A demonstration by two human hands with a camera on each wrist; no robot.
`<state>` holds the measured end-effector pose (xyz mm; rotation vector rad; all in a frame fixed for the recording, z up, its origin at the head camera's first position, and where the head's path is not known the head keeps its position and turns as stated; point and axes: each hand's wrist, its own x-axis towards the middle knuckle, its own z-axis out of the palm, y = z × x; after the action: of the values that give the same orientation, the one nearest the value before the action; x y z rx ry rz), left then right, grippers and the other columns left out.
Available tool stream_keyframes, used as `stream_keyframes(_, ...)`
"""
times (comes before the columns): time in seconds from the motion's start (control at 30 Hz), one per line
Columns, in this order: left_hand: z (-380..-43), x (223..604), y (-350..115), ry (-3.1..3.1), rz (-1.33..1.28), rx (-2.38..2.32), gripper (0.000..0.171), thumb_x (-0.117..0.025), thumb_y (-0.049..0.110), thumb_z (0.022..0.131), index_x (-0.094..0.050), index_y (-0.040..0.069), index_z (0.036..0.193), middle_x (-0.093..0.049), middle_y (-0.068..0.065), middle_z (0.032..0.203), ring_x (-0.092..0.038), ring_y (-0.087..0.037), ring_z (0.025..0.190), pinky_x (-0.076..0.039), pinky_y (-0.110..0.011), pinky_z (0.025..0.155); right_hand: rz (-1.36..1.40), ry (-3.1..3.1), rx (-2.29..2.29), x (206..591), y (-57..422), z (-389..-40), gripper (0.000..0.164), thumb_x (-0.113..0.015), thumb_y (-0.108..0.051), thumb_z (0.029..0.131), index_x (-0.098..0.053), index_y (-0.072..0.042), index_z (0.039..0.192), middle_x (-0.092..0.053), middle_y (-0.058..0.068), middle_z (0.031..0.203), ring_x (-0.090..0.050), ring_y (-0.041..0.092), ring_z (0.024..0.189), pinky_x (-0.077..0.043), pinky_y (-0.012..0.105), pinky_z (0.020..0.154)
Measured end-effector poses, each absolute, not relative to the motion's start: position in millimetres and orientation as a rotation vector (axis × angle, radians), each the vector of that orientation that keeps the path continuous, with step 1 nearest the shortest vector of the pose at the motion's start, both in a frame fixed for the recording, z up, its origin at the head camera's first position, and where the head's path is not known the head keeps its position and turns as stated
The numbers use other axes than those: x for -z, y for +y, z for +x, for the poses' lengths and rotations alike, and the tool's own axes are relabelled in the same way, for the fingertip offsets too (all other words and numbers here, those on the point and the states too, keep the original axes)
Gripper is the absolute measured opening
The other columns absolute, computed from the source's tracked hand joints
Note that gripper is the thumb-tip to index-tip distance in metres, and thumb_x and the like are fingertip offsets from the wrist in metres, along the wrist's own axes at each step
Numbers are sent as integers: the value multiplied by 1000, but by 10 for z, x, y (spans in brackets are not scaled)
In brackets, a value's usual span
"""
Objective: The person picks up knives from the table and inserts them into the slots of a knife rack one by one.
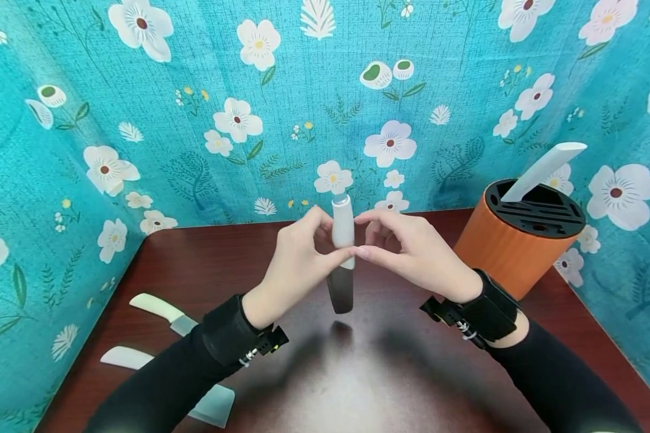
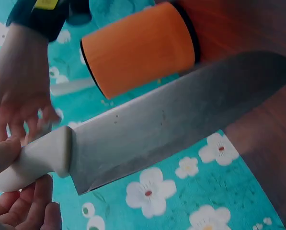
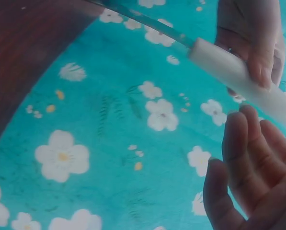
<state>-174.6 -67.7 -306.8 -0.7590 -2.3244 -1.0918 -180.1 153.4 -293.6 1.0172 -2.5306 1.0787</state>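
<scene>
A broad-bladed kitchen knife with a white handle is held up over the table, handle up and blade pointing down. My left hand grips it by the handle, thumb on one side and fingers on the other. In the left wrist view the wide steel blade shows a few small dark spots. Beside the handle is my right hand, its fingers loosely bent and apart from the handle in the right wrist view.
An orange cylindrical knife block with a black slotted top stands at the right, one white handle sticking out. On the dark wood table, a pale-handled knife and a cleaver lie at left, partly behind my left arm. Flowered turquoise cloth hangs behind.
</scene>
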Motion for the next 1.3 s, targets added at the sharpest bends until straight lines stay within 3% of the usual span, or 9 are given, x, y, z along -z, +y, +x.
stream_keyframes(0.27,-1610,3078,-548,-2361,-833,1163,29,-84,15,82,-57,9,92,-69,-2,86,-67,-10,78,-57,-30,71,1021,-2450,-1178,2912,1438,-1747,27,-85,-25,83,-66,-15,100,-62,-6,81,-58,8,74,-51,25,65)
stream_keyframes(0.47,-1578,3088,-504,-2358,-811,1089,31,-85,16,81,-57,9,92,-66,-2,83,-56,-11,72,-47,-24,64,1029,-2401,-1154,2947,1425,-1749,27,-83,-21,84,-57,-14,83,-50,-3,72,-49,11,67,-41,24,58)
stream_keyframes(0.57,-1567,3092,-502,-2366,-794,1075,33,-85,16,80,-55,8,93,-64,-2,81,-50,-11,69,-42,-23,61,1029,-2395,-1154,2945,1419,-1739,25,-82,-20,85,-58,-14,83,-52,-3,72,-51,11,67,-43,23,59)
stream_keyframes(0.67,-1552,3097,-501,-2370,-783,1104,37,-85,16,80,-52,7,96,-64,-3,82,-53,-11,69,-45,-23,62,1039,-2410,-1172,2935,1421,-1729,22,-81,-19,87,-59,-13,86,-54,-3,74,-54,10,70,-47,24,61)
stream_keyframes(0.8,-1535,3130,-526,-2366,-817,1186,48,-84,14,82,-47,6,110,-67,-4,90,-65,-11,79,-55,-25,71,1036,-2436,-1184,2892,1458,-1709,16,-78,-15,89,-63,-11,93,-57,-3,78,-56,9,73,-50,24,63)
stream_keyframes(0.93,-1495,3215,-624,-2353,-858,1088,57,-84,14,83,-47,4,125,-69,-6,101,-70,-14,92,-58,-29,82,994,-2426,-1105,2809,1554,-1702,14,-76,-11,89,-64,-10,95,-56,-2,76,-52,11,70,-45,24,61)
stream_keyframes(1.1,-1433,3401,-831,-2284,-866,740,35,-79,14,87,-63,6,117,-70,-5,107,-67,-17,98,-58,-32,80,953,-2359,-999,2580,1738,-1725,14,-77,-9,88,-66,-9,97,-57,-3,76,-50,8,67,-43,22,61)
stream_keyframes(1.3,-1375,3604,-1105,-2440,-792,632,14,-75,14,90,-69,12,103,-70,2,91,-65,-11,81,-56,-27,71,786,-2212,-1031,2196,2112,-1839,15,-73,0,87,-70,2,102,-65,-18,88,-58,0,76,-47,14,72)
